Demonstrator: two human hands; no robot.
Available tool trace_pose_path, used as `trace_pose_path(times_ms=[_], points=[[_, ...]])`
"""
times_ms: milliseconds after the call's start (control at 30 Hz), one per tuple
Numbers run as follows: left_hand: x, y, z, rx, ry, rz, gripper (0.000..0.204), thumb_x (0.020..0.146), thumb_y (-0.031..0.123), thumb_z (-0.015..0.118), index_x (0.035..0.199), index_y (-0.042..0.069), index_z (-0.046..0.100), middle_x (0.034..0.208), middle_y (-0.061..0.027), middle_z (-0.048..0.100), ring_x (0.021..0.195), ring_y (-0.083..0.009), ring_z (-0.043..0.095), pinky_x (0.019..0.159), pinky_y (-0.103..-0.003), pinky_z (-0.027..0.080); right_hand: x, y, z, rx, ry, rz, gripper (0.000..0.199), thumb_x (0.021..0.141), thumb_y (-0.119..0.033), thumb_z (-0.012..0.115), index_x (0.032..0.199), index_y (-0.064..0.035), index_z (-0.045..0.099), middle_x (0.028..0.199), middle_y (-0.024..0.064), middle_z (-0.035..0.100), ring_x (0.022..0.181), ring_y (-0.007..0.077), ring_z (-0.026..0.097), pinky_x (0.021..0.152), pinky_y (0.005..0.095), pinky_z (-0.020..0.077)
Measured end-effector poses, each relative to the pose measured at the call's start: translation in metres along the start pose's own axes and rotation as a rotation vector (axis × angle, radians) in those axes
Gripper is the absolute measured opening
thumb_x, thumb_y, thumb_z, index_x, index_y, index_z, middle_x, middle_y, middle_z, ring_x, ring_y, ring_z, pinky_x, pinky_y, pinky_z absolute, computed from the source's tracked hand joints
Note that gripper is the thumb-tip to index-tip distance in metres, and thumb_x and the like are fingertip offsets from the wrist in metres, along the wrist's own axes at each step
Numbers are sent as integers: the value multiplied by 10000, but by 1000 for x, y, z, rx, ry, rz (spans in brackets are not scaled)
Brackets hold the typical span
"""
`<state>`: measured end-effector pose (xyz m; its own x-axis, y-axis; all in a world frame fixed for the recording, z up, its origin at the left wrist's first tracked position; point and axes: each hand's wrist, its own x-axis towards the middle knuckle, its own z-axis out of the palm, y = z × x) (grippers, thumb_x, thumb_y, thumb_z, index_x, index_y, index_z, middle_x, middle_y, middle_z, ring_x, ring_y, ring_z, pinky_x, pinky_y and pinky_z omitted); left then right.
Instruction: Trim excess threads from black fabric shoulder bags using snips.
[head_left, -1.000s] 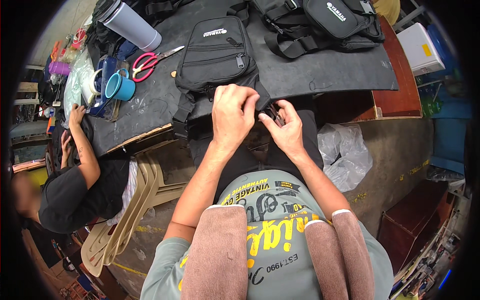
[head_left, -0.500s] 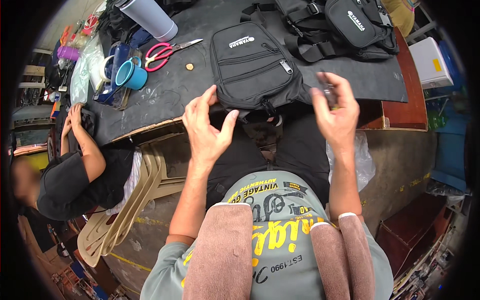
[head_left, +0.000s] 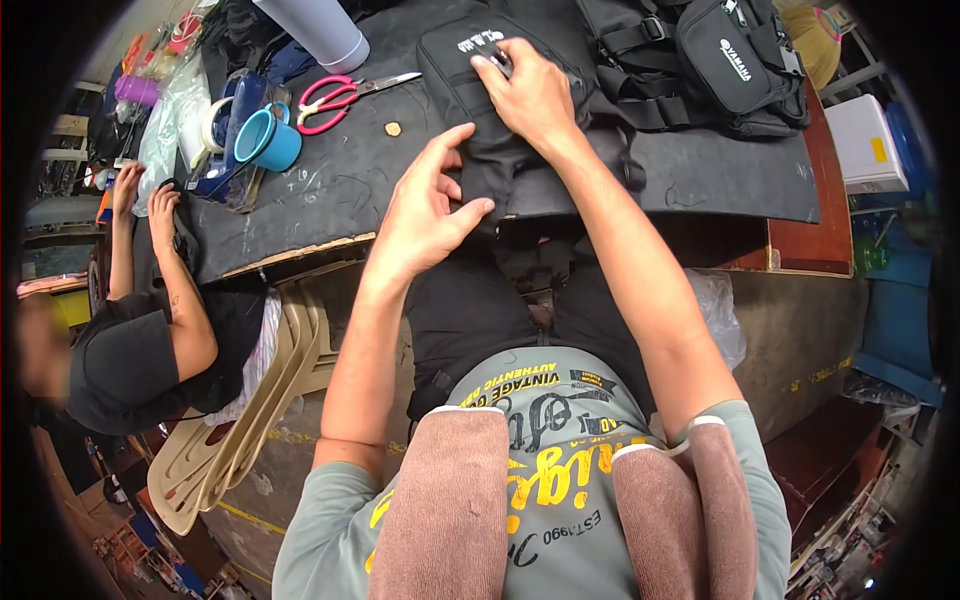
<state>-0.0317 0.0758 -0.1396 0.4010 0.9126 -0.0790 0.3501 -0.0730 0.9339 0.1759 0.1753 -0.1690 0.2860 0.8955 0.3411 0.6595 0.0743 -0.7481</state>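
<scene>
A black sling bag (head_left: pixel 446 82) with white lettering and zip pockets lies on the dark work table in front of me. Over its upper part reaches my right hand (head_left: pixel 535 100), thumb and fingers pinched on a small dark object that I cannot make out. That hand and forearm hide much of the bag's front. My left hand (head_left: pixel 425 215) is beside the bag's near left side, fingers bent and thumb apart, holding nothing. The bag's near end looks rumpled, with straps hanging at the table edge.
Pink-handled scissors (head_left: pixel 340 100), a small tan piece (head_left: pixel 393 129), a blue mug (head_left: pixel 270 142) and a grey-lilac tumbler (head_left: pixel 325 32) stand or lie to the left. More black bags (head_left: pixel 725 75) are piled at the right. A co-worker (head_left: pixel 140 350) sits at the left by stacked beige chairs (head_left: pixel 225 465).
My right hand has swung from the bag's right side up and left onto its upper front. The left hand has shifted slightly right. The bag's near end has become rumpled.
</scene>
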Motion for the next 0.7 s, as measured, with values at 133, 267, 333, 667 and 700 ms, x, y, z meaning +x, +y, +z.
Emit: trace_pose_path(times_ms=[133, 267, 333, 667, 700], points=[[2, 0, 19, 602, 512, 560, 706, 849, -8, 897, 1509, 38, 652, 1307, -175, 697, 1019, -288, 725, 982, -418, 603, 32, 9, 17, 5, 19, -20, 520, 1050, -502, 783, 1310, -52, 794, 1109, 206, 863, 1071, 446, 822, 977, 540, 630], [-6, -14, 33, 498, 395, 505, 653, 846, -38, 879, 1464, 38, 683, 1200, -151, 741, 1039, -349, 723, 943, -467, 591, 41, 15, 30, -121, 90, -43, 585, 1053, -571, 774, 1347, -66, 804, 1160, 200, 869, 1127, 419, 830, 996, 520, 628], [-14, -23, 28, 533, 412, 496, 629, 851, -27, 880, 1447, 33, 688, 1150, -144, 747, 1029, -345, 721, 931, -468, 589, 44, 17, 29, -138, 40, -33, 598, 1051, -585, 767, 1355, -71, 803, 1158, 196, 871, 1123, 422, 830, 1002, 520, 627], [-25, -16, 15, 616, 402, 396, 408, 900, 42, 846, 1291, 50, 731, 1019, -111, 736, 964, -344, 690, 871, -492, 565, 37, 10, 17, -71, 29, -69, 562, 1043, -573, 793, 1332, -92, 815, 1130, 175, 875, 1097, 391, 841, 976, 497, 633], [-23, -14, 15, 615, 406, 398, 408, 900, 42, 846, 1291, 50, 731, 1019, -111, 736, 964, -344, 690, 871, -492, 565, 36, 10, 16, -54, 37, -76, 554, 1038, -569, 804, 1318, -90, 818, 1111, 166, 876, 1071, 377, 844, 956, 489, 635]])
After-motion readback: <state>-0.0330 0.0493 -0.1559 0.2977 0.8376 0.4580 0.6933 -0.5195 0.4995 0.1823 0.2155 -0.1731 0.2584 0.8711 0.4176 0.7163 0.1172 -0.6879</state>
